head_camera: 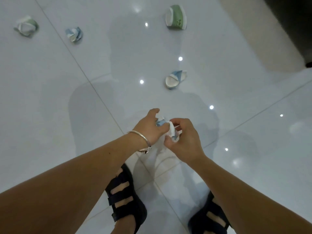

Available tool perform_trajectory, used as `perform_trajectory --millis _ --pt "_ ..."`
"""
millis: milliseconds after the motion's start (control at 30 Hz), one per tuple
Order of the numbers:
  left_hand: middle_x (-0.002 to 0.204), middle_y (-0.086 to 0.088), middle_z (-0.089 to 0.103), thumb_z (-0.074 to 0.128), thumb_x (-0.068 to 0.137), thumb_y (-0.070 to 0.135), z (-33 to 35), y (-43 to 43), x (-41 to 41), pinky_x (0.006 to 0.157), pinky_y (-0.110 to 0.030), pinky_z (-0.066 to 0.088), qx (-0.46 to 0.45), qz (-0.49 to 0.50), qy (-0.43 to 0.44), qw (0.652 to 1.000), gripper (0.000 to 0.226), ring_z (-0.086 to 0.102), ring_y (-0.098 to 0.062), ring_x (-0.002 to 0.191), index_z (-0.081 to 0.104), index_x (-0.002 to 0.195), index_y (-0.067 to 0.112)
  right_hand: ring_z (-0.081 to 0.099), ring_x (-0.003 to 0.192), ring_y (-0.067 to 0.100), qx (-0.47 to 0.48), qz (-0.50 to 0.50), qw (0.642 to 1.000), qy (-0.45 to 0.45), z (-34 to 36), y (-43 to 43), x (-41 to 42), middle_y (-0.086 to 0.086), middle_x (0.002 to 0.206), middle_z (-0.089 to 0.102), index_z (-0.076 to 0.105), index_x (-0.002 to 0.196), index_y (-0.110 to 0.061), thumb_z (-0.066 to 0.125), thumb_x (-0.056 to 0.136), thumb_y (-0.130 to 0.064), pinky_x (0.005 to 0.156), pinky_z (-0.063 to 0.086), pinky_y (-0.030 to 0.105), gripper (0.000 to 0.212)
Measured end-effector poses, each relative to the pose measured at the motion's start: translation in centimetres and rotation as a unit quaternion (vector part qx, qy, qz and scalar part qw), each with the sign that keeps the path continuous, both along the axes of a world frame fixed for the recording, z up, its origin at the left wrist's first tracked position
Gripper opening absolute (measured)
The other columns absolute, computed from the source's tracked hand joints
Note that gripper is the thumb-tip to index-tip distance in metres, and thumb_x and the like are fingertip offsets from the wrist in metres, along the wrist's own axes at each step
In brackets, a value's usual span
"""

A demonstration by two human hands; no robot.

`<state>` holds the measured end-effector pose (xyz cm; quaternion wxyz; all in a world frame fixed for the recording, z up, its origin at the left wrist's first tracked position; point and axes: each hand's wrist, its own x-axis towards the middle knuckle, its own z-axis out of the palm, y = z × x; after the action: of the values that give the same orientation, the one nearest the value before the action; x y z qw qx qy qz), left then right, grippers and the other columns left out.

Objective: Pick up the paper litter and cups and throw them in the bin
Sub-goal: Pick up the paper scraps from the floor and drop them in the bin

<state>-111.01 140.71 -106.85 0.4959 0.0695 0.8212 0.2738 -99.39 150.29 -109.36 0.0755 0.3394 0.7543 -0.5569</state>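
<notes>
Both your forearms reach forward and down, and the hands meet low over the floor (pixel 50 98), in front of your black sandals (pixel 125 191). Your left hand (pixel 148 127), with a silver bangle (pixel 140 137) on its wrist, has its fingers curled round the blue side of a crushed blue-and-white paper cup (pixel 161 123). Your right hand (pixel 184 139) faces it, pinching the white rim of that litter between thumb and bent fingers. The two hands nearly touch. The fingers hide much of the paper, so it may be one cup or two pressed together.

Ahead of your hands there is bare glossy tile, dotted with lamp reflections. A flattened blue cup (pixel 175 79) lies on it, ahead and slightly right of your grip and well apart from it. Further out on the same side a green cup (pixel 176 16) lies on its side. Far to the left, beyond a diagonal grout line, lie a small crumpled blue cup (pixel 74 33) and a crumpled green cup (pixel 26 26), near one another. A dark shape (pixel 290 22) fills the upper right corner, with the green cup nearest to it. A second grout line runs in from the right edge towards your right wrist.
</notes>
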Motion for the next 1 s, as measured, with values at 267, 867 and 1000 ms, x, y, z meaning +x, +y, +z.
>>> perform_trajectory --millis 267,867,1000 --pt "0.107 0.001 0.055 0.063 0.084 0.026 -1.8 -1.2 -6.5 0.077 -0.021 0.042 -0.002 0.038 0.078 0.996 0.039 0.055 -0.014 0.088 0.055 0.122 0.024 0.037 0.129 0.018 0.175 0.245 0.953 0.021 -2.7 6.9 -8.0 -0.003 0.144 0.037 0.037 0.145 -0.026 0.085 0.064 -0.043 0.102 0.04 0.032 0.095" --pt "0.122 -0.002 0.058 0.065 0.082 0.03 8.1 -7.4 -13.2 0.087 -0.027 0.043 -0.028 0.058 0.194 0.979 0.052 0.057 -0.022 0.104 0.048 0.131 0.024 0.051 0.106 0.022 0.288 0.271 0.915 -0.08 6.1 0.2 -19.8 -0.001 0.118 0.053 0.054 0.124 -0.031 0.066 0.077 -0.054 0.081 0.046 0.033 0.053" --pt "0.127 -0.003 0.056 0.064 0.083 0.03 17.7 -10.2 -16.3 0.089 -0.028 0.042 -0.038 0.104 0.212 0.971 0.053 0.056 -0.024 0.109 0.047 0.133 0.024 0.049 0.108 0.021 0.297 0.31 0.902 -0.052 17.9 -2.4 -25.2 -0.001 0.119 0.051 0.052 0.127 -0.03 0.064 0.079 -0.052 0.076 0.039 0.03 0.054"
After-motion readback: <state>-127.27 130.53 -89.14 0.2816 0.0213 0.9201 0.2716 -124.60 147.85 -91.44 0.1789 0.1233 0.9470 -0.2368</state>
